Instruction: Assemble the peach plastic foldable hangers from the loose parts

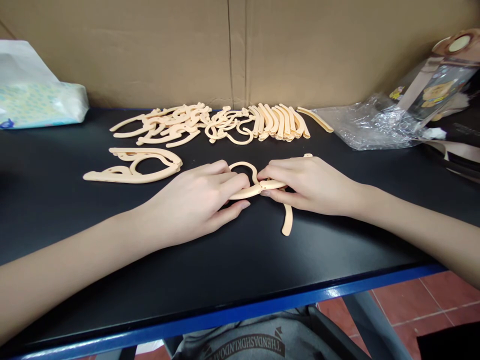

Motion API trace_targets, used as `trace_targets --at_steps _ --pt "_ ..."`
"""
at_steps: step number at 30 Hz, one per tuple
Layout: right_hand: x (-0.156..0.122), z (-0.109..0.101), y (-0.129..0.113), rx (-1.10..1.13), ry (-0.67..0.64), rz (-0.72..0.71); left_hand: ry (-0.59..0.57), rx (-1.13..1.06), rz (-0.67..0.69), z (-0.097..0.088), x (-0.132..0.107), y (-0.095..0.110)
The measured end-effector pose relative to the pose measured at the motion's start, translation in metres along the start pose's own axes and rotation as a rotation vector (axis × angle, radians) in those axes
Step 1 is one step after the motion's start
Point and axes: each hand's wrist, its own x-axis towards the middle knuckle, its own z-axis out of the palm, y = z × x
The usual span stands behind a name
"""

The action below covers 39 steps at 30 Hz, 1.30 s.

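Note:
My left hand (197, 200) and my right hand (309, 182) meet at the middle of the black table (56, 210). Both pinch one peach plastic hanger piece (255, 187) with a curved hook loop. Left fingers press on its left arm, right fingers grip its centre joint. An arm of the piece (287, 220) sticks out below my right hand. To the left lies an assembled peach hanger (135, 167), flat on the table.
Several loose peach hook parts (180, 125) and straight arm parts (279, 122) lie in a row at the back. A white tissue pack (37, 102) sits far left, crumpled clear plastic (369, 127) and a boxed toy (440, 90) right. A cardboard wall (232, 50) stands behind.

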Motion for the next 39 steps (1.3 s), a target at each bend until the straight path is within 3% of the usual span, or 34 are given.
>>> trace_targets --at_steps 24,39 --pt "0.0001 0.0007 0.0005 -0.021 0.016 -0.015 0.017 0.014 0.005 0.0025 -0.0014 -0.0012" --pt "0.0001 0.0036 0.0003 -0.136 0.118 -0.069 0.029 -0.007 -0.005 0.0008 -0.0003 -0.0005"
